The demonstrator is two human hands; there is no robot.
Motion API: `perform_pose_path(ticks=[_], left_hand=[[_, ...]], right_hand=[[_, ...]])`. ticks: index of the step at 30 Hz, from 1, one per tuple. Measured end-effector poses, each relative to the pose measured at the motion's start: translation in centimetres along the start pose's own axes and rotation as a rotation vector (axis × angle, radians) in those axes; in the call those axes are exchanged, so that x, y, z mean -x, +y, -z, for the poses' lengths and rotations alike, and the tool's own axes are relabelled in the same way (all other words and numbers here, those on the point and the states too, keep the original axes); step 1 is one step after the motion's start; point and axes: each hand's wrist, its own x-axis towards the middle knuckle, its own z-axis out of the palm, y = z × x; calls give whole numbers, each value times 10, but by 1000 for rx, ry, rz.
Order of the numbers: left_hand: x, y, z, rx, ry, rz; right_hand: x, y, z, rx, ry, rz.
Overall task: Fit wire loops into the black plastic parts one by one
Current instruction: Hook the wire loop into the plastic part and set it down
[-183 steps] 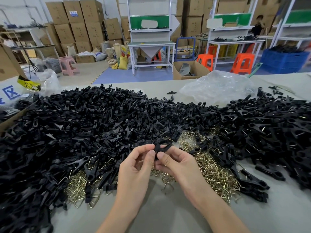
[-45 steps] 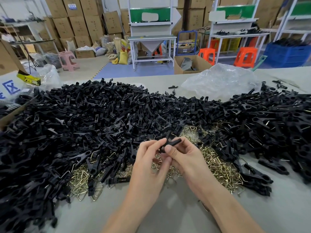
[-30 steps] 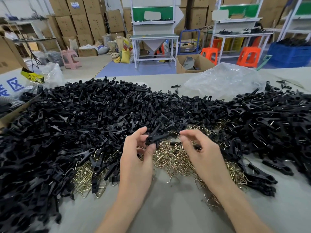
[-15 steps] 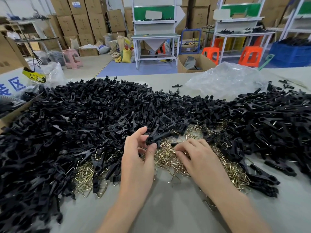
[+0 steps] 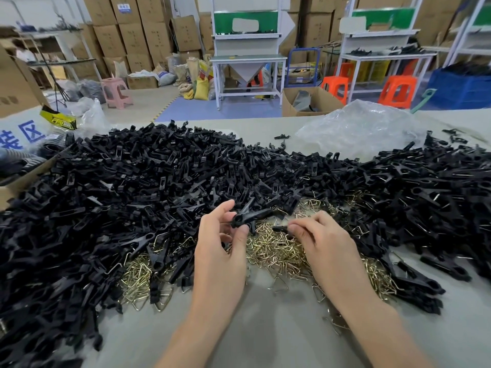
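- The right hand [image 5: 325, 244] lay flatter and lower on the wire half a second ago. Now its curled fingertips are drawn together further up the heap.
- They meet at a small black piece [image 5: 279, 229] lying on the wire. Whether they pinch it, or a loop, cannot be told.
- The left hand [image 5: 220, 251] has stayed where it was. It pinches one long black plastic clip part [image 5: 252, 215] between thumb and forefinger, lifted just above the wire.
- Held parts: one. Hands: two, near each other but not touching.
- The brass-coloured triangular wire loops [image 5: 276, 254] form one loose heap between and under the hands, far too many to count.
- The black plastic parts [image 5: 132, 181] are banked in one wide ridge around it, also uncountable.
- Both heaps rest on one grey-green table [image 5: 265, 330].
- One crumpled clear plastic bag [image 5: 364, 128] lies behind the ridge, right of centre.
- On the floor beyond stand one pink stool [image 5: 117, 91] and two orange stools [image 5: 397, 91].
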Motion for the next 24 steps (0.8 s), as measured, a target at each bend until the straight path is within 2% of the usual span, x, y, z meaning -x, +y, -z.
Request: perform_pose_path(ticks=[2,4,8,11,15,18,24], left_hand=[[0,1,0,-8,0,-7],[0,0,0,-9,1,-8],[1,-1,-1,-4,-16,-9],[2,-1,-2,-24,-73,-26],[4,0,-3,-69,-150,-93],[5,1,-5,-83,-176,-102],[3,1,-5,-117,-123,-165]], right_hand=[[-1,-1,-1,43,-26,30],[-1,-4,0,-47,6,31],[-4,-8,9,-483,117,-100],[-8,-13,11,-873,49,-274],[-11,-16,10,-1246,-7,-456],[-11,-16,9,-1306,-82,-513],[-12,-18,5,-1340,-153,-558]])
